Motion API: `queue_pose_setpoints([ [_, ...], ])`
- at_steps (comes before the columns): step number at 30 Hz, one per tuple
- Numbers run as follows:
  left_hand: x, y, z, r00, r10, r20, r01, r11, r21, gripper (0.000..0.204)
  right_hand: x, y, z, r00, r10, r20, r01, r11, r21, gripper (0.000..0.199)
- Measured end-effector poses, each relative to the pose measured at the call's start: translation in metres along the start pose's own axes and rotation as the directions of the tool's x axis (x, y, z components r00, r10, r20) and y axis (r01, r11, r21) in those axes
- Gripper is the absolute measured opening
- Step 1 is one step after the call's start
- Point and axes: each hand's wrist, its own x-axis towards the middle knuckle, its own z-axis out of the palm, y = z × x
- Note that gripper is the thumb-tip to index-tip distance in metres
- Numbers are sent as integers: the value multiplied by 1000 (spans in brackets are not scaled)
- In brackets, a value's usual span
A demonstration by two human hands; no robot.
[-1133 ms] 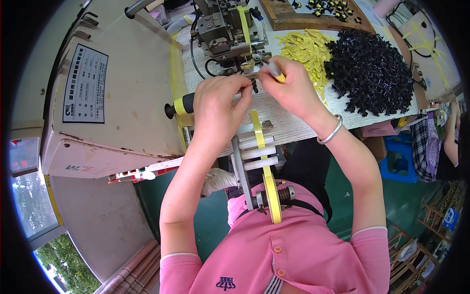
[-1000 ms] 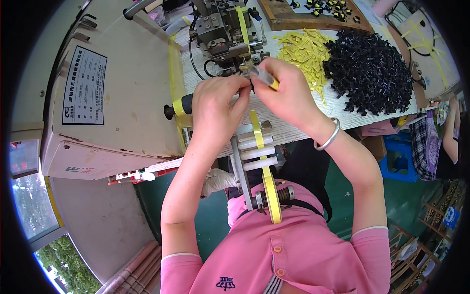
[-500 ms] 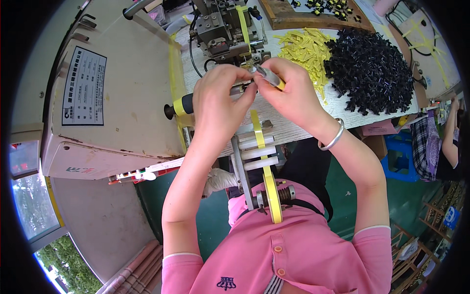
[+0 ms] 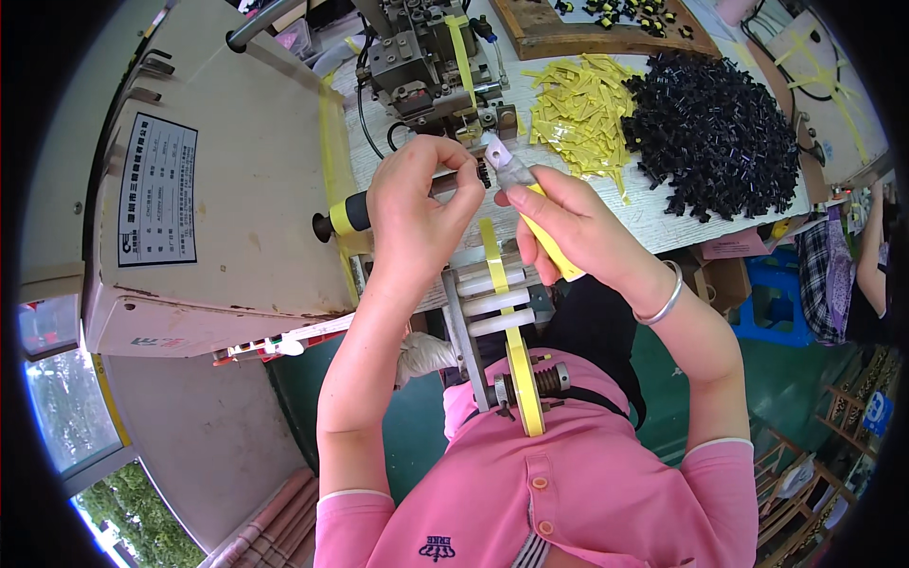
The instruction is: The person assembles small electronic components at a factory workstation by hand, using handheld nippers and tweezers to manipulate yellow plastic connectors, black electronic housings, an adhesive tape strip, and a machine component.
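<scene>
My left hand [image 4: 417, 194] is closed in a pinch, thumb and forefinger together, on a small black part [image 4: 484, 172] with ridges along it. My right hand [image 4: 578, 222] grips a yellow-handled hand tool [image 4: 549, 227]. It has a metal collar and a pale flat tip with a hole, which points up and away, just right of the black part. Close beyond both hands stands a metal bench machine [image 4: 421, 71] with yellow tape running down it. Below the hands, the yellow tape [image 4: 495, 265] passes white rollers [image 4: 499, 301] to a reel [image 4: 525, 383].
Right of the machine lie a heap of yellow strips [image 4: 582, 114] and a bigger pile of black parts [image 4: 710, 137]. A wooden-edged tray [image 4: 606, 44] sits behind them. A large beige cabinet [image 4: 251, 180] borders the left side. Another person's arm [image 4: 871, 251] shows at far right.
My right hand has drawn back to the right and nearer me, turning the tool so its yellow handle shows. The left hand remains near the machine, and the black part now shows at its fingertips.
</scene>
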Motion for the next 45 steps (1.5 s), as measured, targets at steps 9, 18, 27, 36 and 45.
queue_pose_setpoints([
  [9, 0, 1, 0, 1000, 14, -8, -14, 999, 31, 16, 2, -4, 0, 998, 66, -11, -67, 992, -104, 36],
  [18, 1, 10, -3, 995, -94, 22, 96, 981, -167, 18, 13, -28, -16, 963, 234, 132, -222, 970, -99, 37],
  [27, 4, 10, -4, 994, 71, 85, -84, 984, 158, 13, 12, -27, -14, 965, 227, 129, -218, 973, -76, 38],
  [36, 6, 10, -4, 993, 74, 90, -85, 989, 123, 11, 16, -30, -13, 964, 226, 138, -218, 973, -72, 36],
  [45, 8, 7, -21, 995, -34, 98, 34, 999, 4, 9, 16, -16, -7, 978, 177, 110, -181, 983, 20, 37],
])
